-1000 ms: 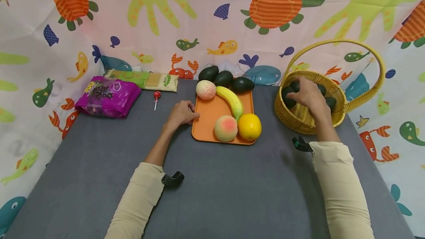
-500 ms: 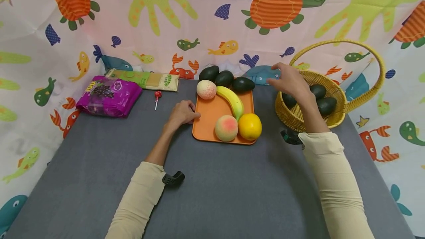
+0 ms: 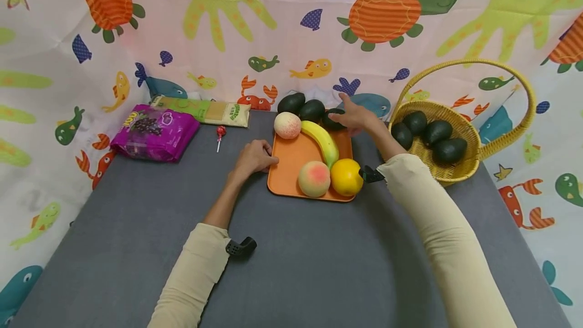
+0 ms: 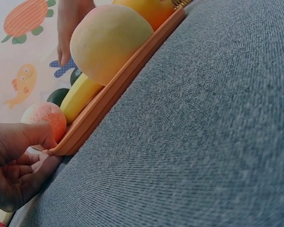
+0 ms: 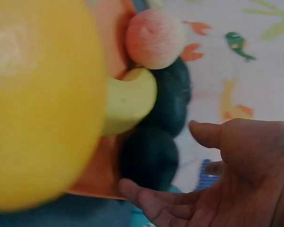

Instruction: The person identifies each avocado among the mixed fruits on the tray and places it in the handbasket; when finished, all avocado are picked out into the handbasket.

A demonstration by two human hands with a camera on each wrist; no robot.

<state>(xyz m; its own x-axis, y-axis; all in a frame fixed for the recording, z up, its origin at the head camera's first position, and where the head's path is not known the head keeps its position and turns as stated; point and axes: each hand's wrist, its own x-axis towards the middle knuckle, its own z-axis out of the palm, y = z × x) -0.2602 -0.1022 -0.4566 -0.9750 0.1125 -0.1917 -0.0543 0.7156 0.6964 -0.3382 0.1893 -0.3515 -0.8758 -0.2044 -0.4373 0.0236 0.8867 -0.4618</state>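
In the head view an orange tray (image 3: 287,166) carries a speckled peach (image 3: 287,125), a banana (image 3: 321,139), a larger peach (image 3: 314,178), a round yellow fruit (image 3: 346,177) and three dark avocados (image 3: 311,111) along its far edge. My left hand (image 3: 255,158) pinches the tray's left edge, thumb on top and fingers below, as the left wrist view shows. Over the tray's far right corner, my right hand (image 3: 357,116) spreads thumb and fingers around the rightmost avocado (image 5: 150,158), partly covering it in the head view; in the right wrist view it holds nothing.
A yellow wicker basket (image 3: 471,163) with a tall handle stands at the right, several avocados (image 3: 438,132) inside. At the left lie a purple grape-printed bag (image 3: 155,133), a long green and beige packet (image 3: 205,110) and a red lollipop (image 3: 220,133). A patterned cloth hangs behind.
My right hand has left the avocados in the basket and moved left to the tray's rightmost avocado. My left hand stays at the tray edge. The head view has shifted slightly.
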